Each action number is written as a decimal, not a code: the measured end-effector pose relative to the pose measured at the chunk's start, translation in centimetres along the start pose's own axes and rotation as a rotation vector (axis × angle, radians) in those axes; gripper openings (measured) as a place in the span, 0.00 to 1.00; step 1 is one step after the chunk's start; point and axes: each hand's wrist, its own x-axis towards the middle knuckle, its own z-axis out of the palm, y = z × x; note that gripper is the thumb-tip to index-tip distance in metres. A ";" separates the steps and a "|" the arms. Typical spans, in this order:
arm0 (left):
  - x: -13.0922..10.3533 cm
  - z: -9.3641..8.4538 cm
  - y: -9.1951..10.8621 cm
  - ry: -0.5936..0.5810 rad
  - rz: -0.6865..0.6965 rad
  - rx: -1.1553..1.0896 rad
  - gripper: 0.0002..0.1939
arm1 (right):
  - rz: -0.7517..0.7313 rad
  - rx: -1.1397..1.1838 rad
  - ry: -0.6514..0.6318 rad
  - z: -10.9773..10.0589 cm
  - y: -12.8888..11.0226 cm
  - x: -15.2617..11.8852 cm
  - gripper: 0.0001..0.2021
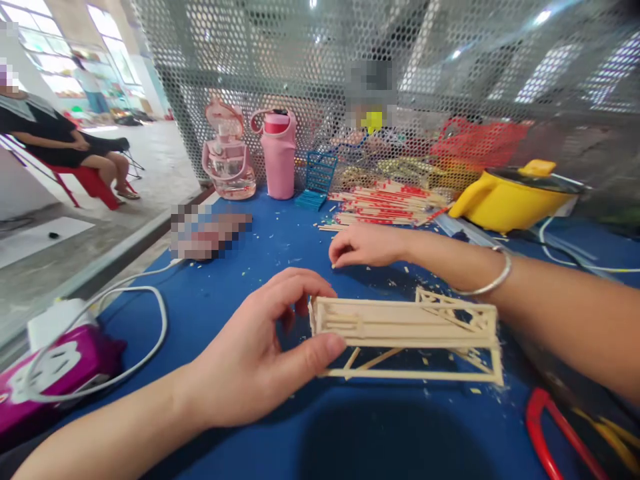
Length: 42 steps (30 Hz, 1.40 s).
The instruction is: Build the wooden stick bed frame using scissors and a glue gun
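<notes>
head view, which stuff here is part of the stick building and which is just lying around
In use: stick frame held by left hand; right hand pinching a stick; stick pile.
Lying about: pink bottles, yellow pot, white cable, red handle.

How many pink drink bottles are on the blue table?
2: a clear pink bottle with its lid flipped up at the far edge by the mesh, and an opaque pink flask just right of it.
</notes>
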 end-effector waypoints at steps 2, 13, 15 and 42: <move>0.7 -0.4 0.5 -0.026 -0.054 0.018 0.12 | 0.008 -0.034 0.163 -1.8 -2.1 -1.5 0.09; 4.0 -2.1 0.7 -0.316 -0.241 -0.252 0.13 | -0.325 -0.359 0.266 -3.6 -11.4 -6.2 0.14; 4.2 -2.3 0.7 -0.331 -0.243 -0.271 0.14 | -0.299 -0.421 0.258 -3.7 -11.3 -5.9 0.14; 4.3 -2.2 0.5 -0.285 -0.236 -0.378 0.07 | -0.351 -0.518 0.142 -3.9 -11.5 -4.6 0.16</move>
